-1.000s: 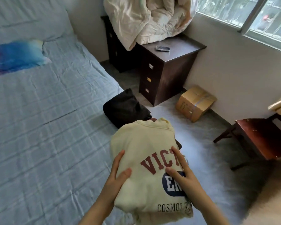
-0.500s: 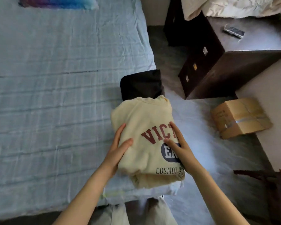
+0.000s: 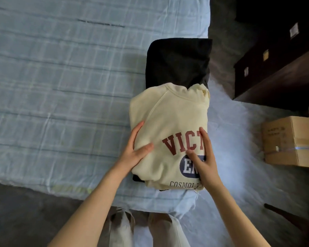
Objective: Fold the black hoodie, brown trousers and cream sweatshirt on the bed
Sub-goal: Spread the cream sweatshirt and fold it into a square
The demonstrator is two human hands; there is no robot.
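Entry: folding, the stack at the corner of the bed.

- Cream sweatshirt (image 3: 169, 125): folded into a compact block, printed front facing up, red letters "VICT" and a dark blue oval badge showing. It lies on the bed (image 3: 61, 86), at the bed's near right corner.
- Black hoodie (image 3: 177, 63): folded, just beyond the sweatshirt. The sweatshirt's far edge overlaps its near part.
- A dark strip of cloth (image 3: 136, 177) shows under the sweatshirt's near left corner. I cannot tell which garment it is, so I cannot place the brown trousers.
- My left hand (image 3: 136, 154): on the sweatshirt's left edge, fingers straight along the side, thumb laid on top of the cloth.
- My right hand (image 3: 206, 163): on the sweatshirt's right edge, fingers straight, thumb lying across the blue badge.
- The hands are apart, with the sweatshirt's width between them. Both rest flat against it and neither is curled round it.
- Right of the sweatshirt, on the floor: a cardboard box (image 3: 291, 141). Beyond and right of the sweatshirt: a dark wooden drawer cabinet (image 3: 278, 68).
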